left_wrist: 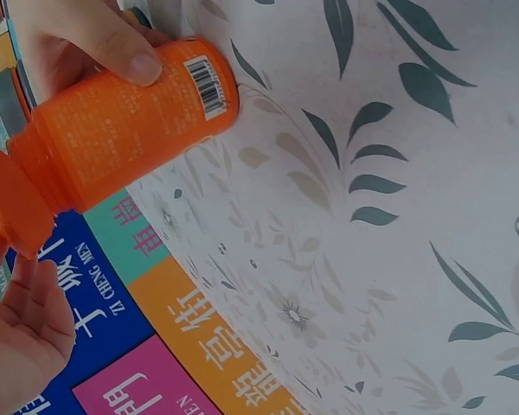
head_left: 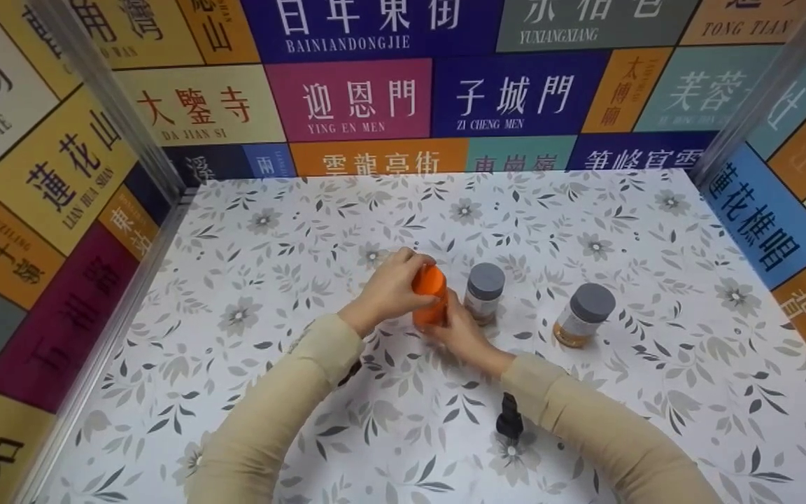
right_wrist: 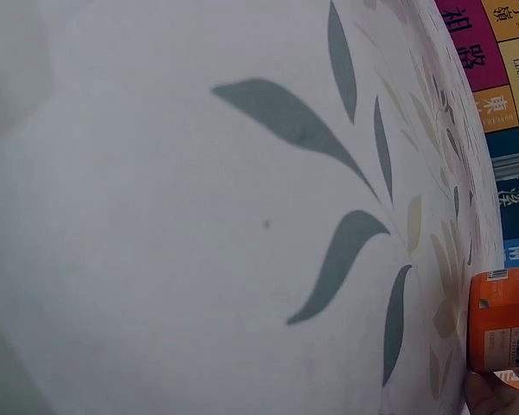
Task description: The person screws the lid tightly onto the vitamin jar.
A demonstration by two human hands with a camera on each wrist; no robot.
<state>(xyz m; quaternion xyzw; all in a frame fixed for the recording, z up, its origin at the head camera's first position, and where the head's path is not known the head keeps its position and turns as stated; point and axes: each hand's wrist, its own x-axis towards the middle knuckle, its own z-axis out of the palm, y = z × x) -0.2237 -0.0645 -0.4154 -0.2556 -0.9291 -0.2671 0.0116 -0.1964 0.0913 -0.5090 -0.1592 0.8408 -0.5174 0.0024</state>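
In the head view, my left hand grips the orange cap of an orange bottle from above. My right hand holds the bottle's body lower down. The left wrist view shows the bottle with a barcode near its base and the threaded neck exposed below the cap. There the left hand's fingers pinch the cap, while the right thumb lies along the body. Only the bottle's lower part shows in the right wrist view, at the right edge.
Right of the hands stands a bottle with a grey lid, close to my right hand. Farther right is another grey-lidded bottle. A small black object shows beside the right sleeve. Sign-patterned panels border the flowered table.
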